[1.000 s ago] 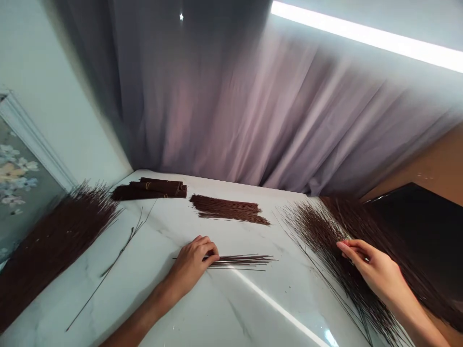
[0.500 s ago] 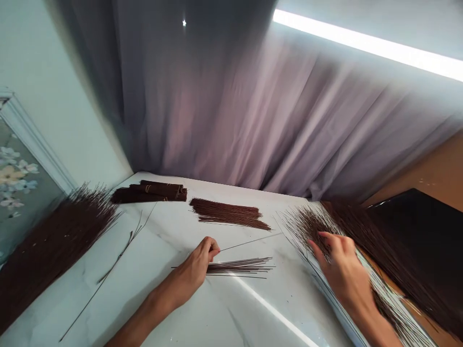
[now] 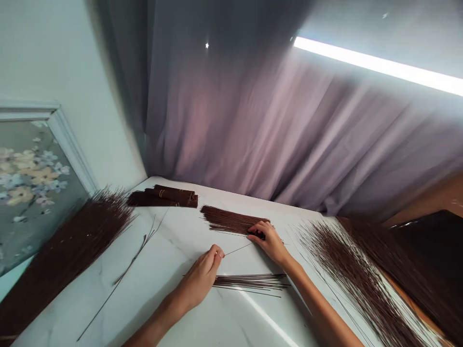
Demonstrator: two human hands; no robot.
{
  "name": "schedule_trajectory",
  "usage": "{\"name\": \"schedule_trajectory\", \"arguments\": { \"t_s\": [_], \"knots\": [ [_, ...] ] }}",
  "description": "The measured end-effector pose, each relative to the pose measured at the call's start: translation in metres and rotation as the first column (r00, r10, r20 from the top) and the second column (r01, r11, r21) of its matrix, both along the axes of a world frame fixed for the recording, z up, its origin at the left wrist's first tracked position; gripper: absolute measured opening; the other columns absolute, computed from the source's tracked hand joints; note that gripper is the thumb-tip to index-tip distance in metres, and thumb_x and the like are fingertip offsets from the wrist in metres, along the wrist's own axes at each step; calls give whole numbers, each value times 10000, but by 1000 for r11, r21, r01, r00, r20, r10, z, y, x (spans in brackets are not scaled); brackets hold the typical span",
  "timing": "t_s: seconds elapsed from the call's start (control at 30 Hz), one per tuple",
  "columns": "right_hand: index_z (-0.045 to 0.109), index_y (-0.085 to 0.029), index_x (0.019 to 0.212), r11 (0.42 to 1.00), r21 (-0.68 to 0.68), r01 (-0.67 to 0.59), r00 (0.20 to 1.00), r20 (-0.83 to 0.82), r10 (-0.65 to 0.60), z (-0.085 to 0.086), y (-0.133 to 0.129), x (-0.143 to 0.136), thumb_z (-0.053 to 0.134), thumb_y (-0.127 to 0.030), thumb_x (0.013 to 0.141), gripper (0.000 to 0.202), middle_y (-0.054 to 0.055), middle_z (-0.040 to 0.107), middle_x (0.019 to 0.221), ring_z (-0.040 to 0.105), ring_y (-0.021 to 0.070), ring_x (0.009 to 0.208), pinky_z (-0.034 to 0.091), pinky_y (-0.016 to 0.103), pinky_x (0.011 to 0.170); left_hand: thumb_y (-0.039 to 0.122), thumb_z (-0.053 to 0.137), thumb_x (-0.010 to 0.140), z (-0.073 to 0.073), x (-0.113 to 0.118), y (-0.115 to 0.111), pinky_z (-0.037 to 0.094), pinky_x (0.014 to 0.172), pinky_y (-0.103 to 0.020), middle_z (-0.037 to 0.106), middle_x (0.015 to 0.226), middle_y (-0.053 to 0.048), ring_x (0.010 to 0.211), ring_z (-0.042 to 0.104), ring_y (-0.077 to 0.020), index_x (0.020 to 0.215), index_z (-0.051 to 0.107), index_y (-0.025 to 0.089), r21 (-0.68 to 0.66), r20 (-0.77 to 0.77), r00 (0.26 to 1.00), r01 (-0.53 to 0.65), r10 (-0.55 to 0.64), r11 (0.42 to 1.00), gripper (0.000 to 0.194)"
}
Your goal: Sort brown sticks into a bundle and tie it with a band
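Observation:
My left hand (image 3: 204,270) is closed in a pinch on one end of a thin brown stick (image 3: 237,250). The stick slants up to my right hand (image 3: 267,241), whose curled fingers close round its other end; the exact contact is partly hidden. Behind my right fingers lies a pile of short brown sticks (image 3: 227,219), partly covered by that hand. Just below both hands, a loose row of similar sticks (image 3: 253,281) rests on the white marbled table (image 3: 217,323), its left end hidden behind my left hand.
Tied dark bundles (image 3: 170,196) lie at the back left. A large heap of long sticks (image 3: 72,250) fills the left side, with a few knotted strands (image 3: 135,255) beside it. More long sticks (image 3: 354,270) spread along the right. A curtain (image 3: 235,120) hangs behind the table.
My right hand has moved left from the long sticks on the right to the far end of the held stick. My left hand still pinches it. The view has shifted slightly.

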State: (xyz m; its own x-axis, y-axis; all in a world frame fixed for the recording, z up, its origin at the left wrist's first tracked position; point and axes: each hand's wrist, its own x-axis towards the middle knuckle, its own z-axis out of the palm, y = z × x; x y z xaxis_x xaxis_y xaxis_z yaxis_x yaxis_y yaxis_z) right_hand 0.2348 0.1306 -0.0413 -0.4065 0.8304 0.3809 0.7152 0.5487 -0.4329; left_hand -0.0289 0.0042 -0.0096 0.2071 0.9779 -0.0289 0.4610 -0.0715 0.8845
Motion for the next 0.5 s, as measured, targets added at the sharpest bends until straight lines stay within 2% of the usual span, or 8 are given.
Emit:
{"name": "schedule_trajectory", "arguments": {
  "t_s": [0.13,0.2,0.33,0.5],
  "knots": [
    [677,-210,858,1000,8,-21,999,47,20,0,2,1,569,-336,979,205,48,656,874,575,220,841,474,353,777,449,345,1041,10,-5,5,270,595,-261,368,654,74,619,356,-151,891,514,273,69,-76,996,-37,42,997,286],
    [647,-209,864,999,41,-30,996,80,27,-2,3,-1,526,-296,1001,202,59,646,894,562,230,869,467,362,796,450,355,1039,14,-10,9,264,595,-258,367,647,78,606,343,-145,901,530,272,95,-73,995,-59,66,994,285],
    [602,-198,912,992,126,-31,989,149,12,-7,1,-5,422,-219,1027,215,97,617,934,529,259,879,450,392,797,494,327,1040,12,-18,18,303,596,-258,478,643,78,577,380,-143,966,528,264,67,53,997,-52,49,996,313],
    [578,-201,909,979,201,-23,982,186,-15,-9,-3,-7,394,-165,1010,212,117,594,926,519,284,879,441,399,773,494,328,1047,13,-20,22,393,750,-297,703,770,4,713,506,-177,1023,504,245,78,220,975,1,-18,997,306]
  ]
}}
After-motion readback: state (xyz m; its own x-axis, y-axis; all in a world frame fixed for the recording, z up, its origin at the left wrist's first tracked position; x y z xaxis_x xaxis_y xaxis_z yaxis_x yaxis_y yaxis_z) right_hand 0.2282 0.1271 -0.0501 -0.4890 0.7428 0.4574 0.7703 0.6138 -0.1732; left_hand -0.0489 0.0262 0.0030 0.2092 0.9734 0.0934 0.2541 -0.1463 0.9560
